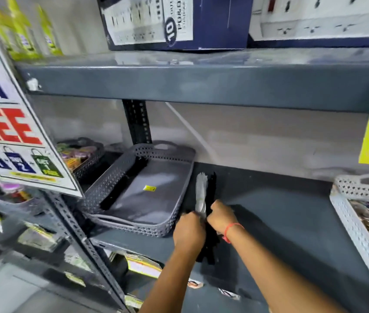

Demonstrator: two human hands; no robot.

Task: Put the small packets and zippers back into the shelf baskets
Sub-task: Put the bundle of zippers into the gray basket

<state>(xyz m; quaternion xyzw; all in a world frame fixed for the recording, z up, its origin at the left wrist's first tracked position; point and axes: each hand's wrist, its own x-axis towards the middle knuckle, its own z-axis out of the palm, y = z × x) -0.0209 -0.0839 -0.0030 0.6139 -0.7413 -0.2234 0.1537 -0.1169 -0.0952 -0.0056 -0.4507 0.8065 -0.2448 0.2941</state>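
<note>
- The fingers of both hands are closed around one bundle of zippers (202, 195); the fingertips themselves are hidden behind the knuckles, so I cannot tell how deep each finger wraps.
- The left hand (189, 230) grips the bundle from the left side and the right hand (220, 216), with a red thread bracelet (229, 231) on its wrist, grips it from the right. The two hands almost touch.
- The bundle stands nearly upright between them. A white part and a black part stick out above the fists, and black ends hang down below them.
- The bundle is held above the bare dark shelf board (291, 211), just to the right of the grey basket (102, 190), not yet inside it.
- The grey basket already holds a long black strip (123, 182), which looks like more zippers, along its left wall. The rest of its floor is free.
- To do this step well, I think the hands should first square the loose ends so that nothing slips out, then tilt the bundle flat and carry it left over the basket rim.
- It is better to lay it parallel to the black strip, so the pieces do not cross.
- The white basket (346, 199) at the right holds small packets, so it seems the wrong place for zippers.
</note>
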